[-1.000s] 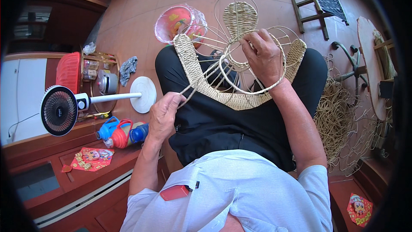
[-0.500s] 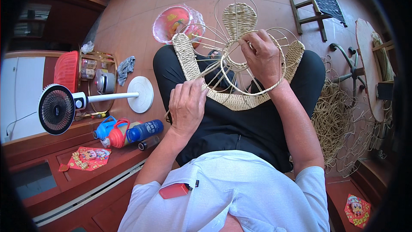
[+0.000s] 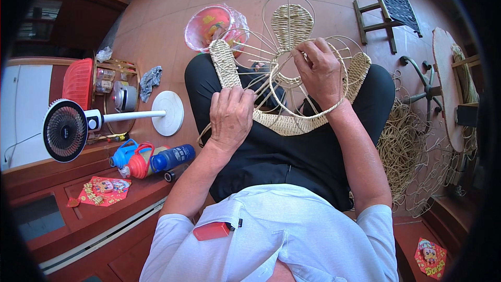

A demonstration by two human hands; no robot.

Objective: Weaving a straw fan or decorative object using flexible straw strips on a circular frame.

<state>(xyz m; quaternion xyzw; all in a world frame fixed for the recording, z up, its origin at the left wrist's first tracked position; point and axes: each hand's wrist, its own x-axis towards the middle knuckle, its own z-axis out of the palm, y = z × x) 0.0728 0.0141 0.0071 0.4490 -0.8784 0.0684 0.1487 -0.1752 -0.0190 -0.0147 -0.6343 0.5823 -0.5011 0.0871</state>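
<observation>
Across my knees lies a flower-shaped wire frame with petals woven in straw-coloured cord; one woven petal (image 3: 292,26) points away from me. Other petals are bare wire loops (image 3: 344,42) around a central ring. My right hand (image 3: 319,70) is closed in a pinch on a strand of straw cord beside the ring. That cord swings out in a wide loop (image 3: 272,90) below the hand. My left hand (image 3: 231,117) is closed, its fingers bent over the frame's near-left corner, just below the left woven side (image 3: 224,65). What lies under those fingers is hidden.
A pink basin (image 3: 209,26) stands beyond my left knee. To the left are a white fan (image 3: 65,130) and several bottles (image 3: 175,157) on a red wooden surface. At right, a heap of cord (image 3: 402,151) covers the floor near a wheeled base; a stool (image 3: 391,8) stands farther off.
My left hand has moved a little up and right, closer to the frame's left woven side. The right hand keeps its pinch, and the cord loop has hardly changed.
</observation>
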